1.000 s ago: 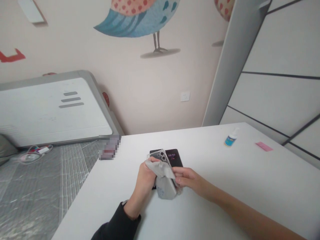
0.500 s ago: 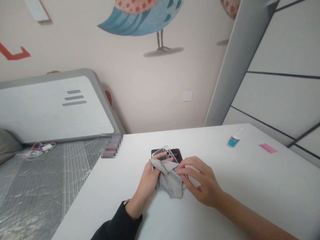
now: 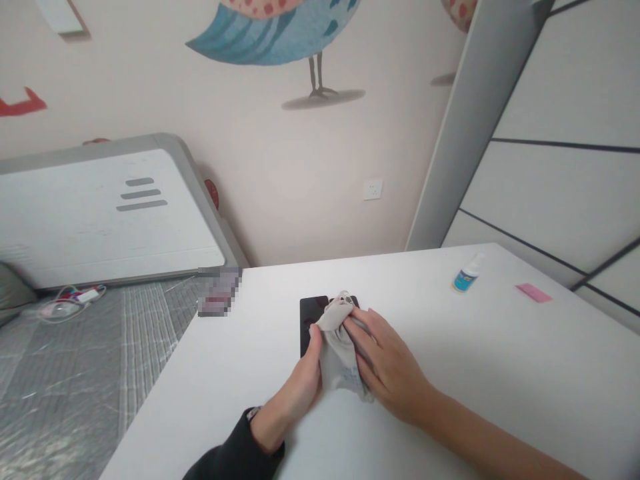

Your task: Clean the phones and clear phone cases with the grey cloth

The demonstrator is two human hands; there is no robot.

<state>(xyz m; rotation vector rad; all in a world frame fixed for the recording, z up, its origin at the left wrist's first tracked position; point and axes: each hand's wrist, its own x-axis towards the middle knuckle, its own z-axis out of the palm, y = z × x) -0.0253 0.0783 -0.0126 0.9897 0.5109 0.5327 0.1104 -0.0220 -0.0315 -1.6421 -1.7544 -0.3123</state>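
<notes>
My left hand [image 3: 301,381] grips a clear phone case [image 3: 345,297] through a crumpled grey cloth [image 3: 339,361], its thumb along the left edge. Only the case's top end, with the camera cut-outs, shows above the fabric. The fingers of my right hand [image 3: 393,365] are closed on the cloth, pressing it against the case from the right. Behind and below them lies a black phone [image 3: 311,313] on the white table [image 3: 425,440]; the hands and cloth cover most of it.
A small spray bottle [image 3: 465,279] with a blue label stands at the table's back right, beside a pink slip [image 3: 533,292]. A blurred-out item [image 3: 219,291] rests at the back left corner. A wall with a socket [image 3: 373,189] rises behind the table.
My right hand has moved left and closed on the cloth. The cloth now wraps over more of the case, which has turned more upright.
</notes>
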